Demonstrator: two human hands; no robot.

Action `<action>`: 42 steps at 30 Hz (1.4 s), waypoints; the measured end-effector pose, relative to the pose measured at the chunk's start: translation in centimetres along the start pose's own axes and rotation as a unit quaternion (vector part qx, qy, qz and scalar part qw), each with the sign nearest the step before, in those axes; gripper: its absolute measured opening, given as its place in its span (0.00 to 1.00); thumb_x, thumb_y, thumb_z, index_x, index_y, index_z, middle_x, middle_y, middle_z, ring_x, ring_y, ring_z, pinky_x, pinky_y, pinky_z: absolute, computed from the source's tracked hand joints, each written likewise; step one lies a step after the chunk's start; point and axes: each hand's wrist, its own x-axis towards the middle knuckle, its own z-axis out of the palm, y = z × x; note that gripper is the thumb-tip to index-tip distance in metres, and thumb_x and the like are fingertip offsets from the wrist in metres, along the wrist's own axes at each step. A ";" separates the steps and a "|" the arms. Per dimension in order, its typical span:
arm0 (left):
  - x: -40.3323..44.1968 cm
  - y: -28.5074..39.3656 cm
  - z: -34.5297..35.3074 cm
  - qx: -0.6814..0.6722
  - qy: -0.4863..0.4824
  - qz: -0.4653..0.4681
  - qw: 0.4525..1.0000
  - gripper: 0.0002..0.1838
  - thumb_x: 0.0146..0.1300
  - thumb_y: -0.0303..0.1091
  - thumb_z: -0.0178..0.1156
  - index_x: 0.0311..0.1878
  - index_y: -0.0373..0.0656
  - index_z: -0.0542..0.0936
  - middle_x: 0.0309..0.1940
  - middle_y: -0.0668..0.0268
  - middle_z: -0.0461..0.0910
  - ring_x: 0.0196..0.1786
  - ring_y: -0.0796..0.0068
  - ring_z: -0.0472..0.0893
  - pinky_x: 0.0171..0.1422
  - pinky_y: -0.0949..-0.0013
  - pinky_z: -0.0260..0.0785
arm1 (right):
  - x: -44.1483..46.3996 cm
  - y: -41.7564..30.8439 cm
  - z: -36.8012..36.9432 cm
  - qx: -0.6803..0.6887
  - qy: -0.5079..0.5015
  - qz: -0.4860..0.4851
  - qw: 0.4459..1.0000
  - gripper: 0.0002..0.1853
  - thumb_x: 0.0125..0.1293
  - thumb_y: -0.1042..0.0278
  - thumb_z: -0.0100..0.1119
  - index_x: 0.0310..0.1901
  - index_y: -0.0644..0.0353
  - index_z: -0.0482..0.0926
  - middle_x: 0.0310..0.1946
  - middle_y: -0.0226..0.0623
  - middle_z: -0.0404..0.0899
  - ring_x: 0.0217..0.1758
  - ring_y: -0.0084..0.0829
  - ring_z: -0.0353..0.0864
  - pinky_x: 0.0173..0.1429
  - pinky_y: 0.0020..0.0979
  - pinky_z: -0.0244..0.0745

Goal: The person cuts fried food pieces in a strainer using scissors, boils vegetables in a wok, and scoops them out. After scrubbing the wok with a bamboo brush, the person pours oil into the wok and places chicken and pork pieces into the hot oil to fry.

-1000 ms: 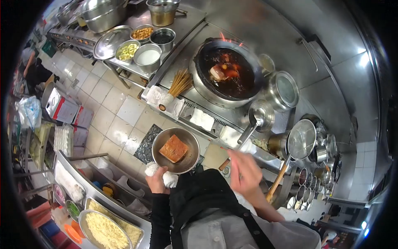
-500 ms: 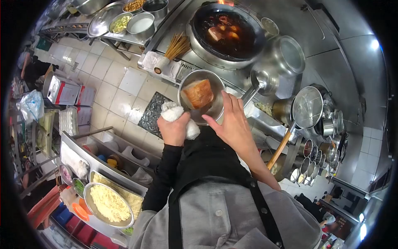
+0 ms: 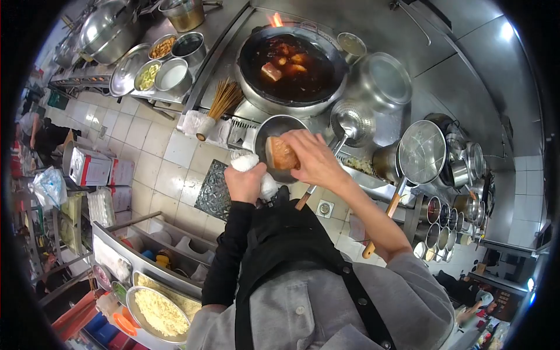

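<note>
My left hand (image 3: 244, 183) is closed around a bunched white cloth (image 3: 268, 187) at the near left side of a metal bowl (image 3: 281, 124); whether it grips the rim through the cloth is hidden. A browned slab of pork (image 3: 279, 154) with a pale side is tilted up in the bowl. My right hand (image 3: 316, 158) has its fingers curled over the slab's right side, their tips partly out of sight. Beyond the bowl, a wok (image 3: 247, 92) of dark liquid holds several pieces of meat.
Flames (image 3: 276, 20) rise behind the wok. A perforated skimmer (image 3: 353, 118) rests right of the bowl, and a wire strainer (image 3: 422, 153) lies farther right. A bamboo brush (image 3: 223, 100) is at the stove's left edge. Behind me on the left stands a bowl of yellow shreds (image 3: 158, 313).
My right hand has moved from the bowl's right rim into the bowl and taken hold of the pork, tilting it. The view has shifted slightly; my left hand still holds the cloth.
</note>
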 end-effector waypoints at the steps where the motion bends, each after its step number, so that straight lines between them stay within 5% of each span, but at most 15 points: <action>1: 0.8 -0.4 0.4 0.005 0.018 0.015 1.000 0.04 0.50 0.23 0.67 0.24 0.35 0.81 0.24 0.69 0.83 0.27 0.79 0.80 0.34 0.67 0.71 | 0.0 0.5 -0.7 0.016 0.012 0.013 1.000 0.44 0.45 0.68 0.77 0.67 0.60 0.68 0.63 0.46 0.74 0.70 0.47 0.72 0.71 0.48 0.66; 4: 2.3 -2.1 -0.6 -0.011 0.072 0.007 0.997 0.04 0.50 0.23 0.68 0.25 0.34 0.82 0.25 0.68 0.84 0.28 0.77 0.81 0.36 0.66 0.72 | 1.7 3.8 -2.9 0.093 0.089 0.099 0.987 0.44 0.45 0.63 0.78 0.65 0.62 0.67 0.57 0.55 0.78 0.63 0.55 0.77 0.66 0.49 0.72; 9: 1.0 -5.2 -4.7 -0.038 0.142 -0.034 0.989 0.05 0.50 0.19 0.67 0.32 0.34 0.83 0.27 0.65 0.83 0.28 0.70 0.82 0.34 0.63 0.73 | 8.6 15.8 -2.3 0.064 0.015 0.217 0.974 0.41 0.41 0.53 0.79 0.56 0.62 0.70 0.48 0.62 0.83 0.55 0.58 0.84 0.59 0.49 0.79; 17: -1.4 -6.4 -7.0 -0.049 0.181 -0.055 0.981 0.11 0.49 0.18 0.68 0.37 0.36 0.82 0.31 0.66 0.83 0.31 0.69 0.82 0.37 0.64 0.73 | 14.6 28.9 3.0 -0.051 -0.033 0.206 0.977 0.31 0.43 0.51 0.78 0.47 0.63 0.85 0.47 0.52 0.87 0.55 0.51 0.86 0.60 0.45 0.81; 20: -2.6 -5.0 -7.1 -0.070 0.184 -0.094 0.976 0.11 0.49 0.18 0.68 0.38 0.36 0.82 0.31 0.66 0.83 0.31 0.70 0.82 0.37 0.64 0.73 | 11.1 25.5 -1.0 -0.099 0.036 0.157 0.982 0.19 0.53 0.58 0.74 0.43 0.62 0.88 0.45 0.52 0.87 0.51 0.50 0.87 0.59 0.47 0.80; 23: -5.4 -2.5 -8.5 -0.062 0.190 -0.084 0.976 0.09 0.52 0.20 0.68 0.37 0.34 0.83 0.31 0.66 0.83 0.30 0.72 0.81 0.37 0.66 0.73 | 0.0 13.7 -11.5 -0.119 0.309 0.152 0.931 0.13 0.64 0.69 0.66 0.50 0.61 0.86 0.52 0.53 0.84 0.59 0.50 0.81 0.66 0.44 0.75; 26: -8.6 0.6 -10.6 -0.040 0.190 -0.069 0.979 0.10 0.53 0.21 0.67 0.40 0.35 0.83 0.32 0.67 0.83 0.31 0.75 0.81 0.37 0.68 0.73 | -10.8 4.0 -20.2 -0.249 0.485 0.181 0.819 0.25 0.63 0.90 0.56 0.62 0.64 0.80 0.61 0.44 0.82 0.63 0.39 0.82 0.64 0.37 0.79; 27: -9.5 2.7 -10.6 -0.060 0.187 -0.069 0.978 0.10 0.53 0.22 0.67 0.40 0.36 0.83 0.31 0.67 0.83 0.31 0.75 0.81 0.38 0.69 0.73 | -14.5 2.8 -22.3 -0.357 0.545 0.157 0.742 0.23 0.64 0.89 0.56 0.59 0.62 0.84 0.59 0.43 0.83 0.62 0.39 0.83 0.63 0.37 0.81; 28: -10.0 3.4 -11.4 -0.049 0.182 -0.054 0.981 0.10 0.53 0.22 0.67 0.40 0.35 0.83 0.32 0.66 0.83 0.32 0.74 0.81 0.39 0.69 0.72 | -19.9 2.3 -24.6 -0.521 0.493 0.171 0.675 0.20 0.66 0.84 0.62 0.58 0.56 0.85 0.61 0.41 0.82 0.64 0.40 0.82 0.66 0.39 0.80; 30: -10.6 7.4 -10.7 -0.084 0.170 -0.039 0.981 0.08 0.52 0.21 0.70 0.34 0.36 0.79 0.27 0.68 0.80 0.29 0.75 0.79 0.36 0.68 0.72 | -24.1 -2.4 -25.3 -0.635 0.502 0.245 0.534 0.15 0.70 0.79 0.63 0.56 0.57 0.86 0.61 0.41 0.83 0.59 0.38 0.85 0.61 0.38 0.84; 32: -10.3 9.2 -9.8 -0.062 0.166 -0.014 0.984 0.09 0.52 0.22 0.70 0.33 0.37 0.79 0.28 0.68 0.79 0.29 0.75 0.79 0.36 0.69 0.71 | -25.1 -6.3 -24.6 -0.666 0.526 0.229 0.476 0.13 0.73 0.76 0.62 0.57 0.58 0.86 0.61 0.41 0.82 0.56 0.36 0.87 0.54 0.37 0.87; 35: -8.9 9.2 -9.8 0.001 0.047 0.022 0.999 0.08 0.54 0.23 0.71 0.35 0.35 0.81 0.30 0.67 0.82 0.31 0.76 0.80 0.39 0.70 0.73 | -27.0 -9.1 -22.7 -0.638 0.508 0.192 0.546 0.15 0.74 0.76 0.61 0.59 0.59 0.85 0.62 0.45 0.82 0.58 0.38 0.86 0.58 0.38 0.84; 38: -7.2 8.6 -7.6 0.038 -0.078 0.026 0.996 0.08 0.56 0.23 0.71 0.37 0.33 0.83 0.32 0.66 0.84 0.33 0.76 0.80 0.42 0.69 0.74 | -26.6 -12.1 -20.0 -0.609 0.466 0.268 0.583 0.15 0.73 0.79 0.60 0.58 0.62 0.85 0.59 0.46 0.83 0.64 0.45 0.82 0.66 0.42 0.77; 42: -6.4 4.0 -3.0 -0.019 -0.196 -0.032 0.980 0.04 0.58 0.23 0.69 0.34 0.37 0.83 0.35 0.66 0.83 0.38 0.73 0.83 0.44 0.67 0.74 | -29.0 -13.7 -16.0 -0.528 0.523 0.337 0.579 0.16 0.66 0.82 0.63 0.54 0.60 0.86 0.48 0.43 0.85 0.53 0.39 0.84 0.56 0.37 0.78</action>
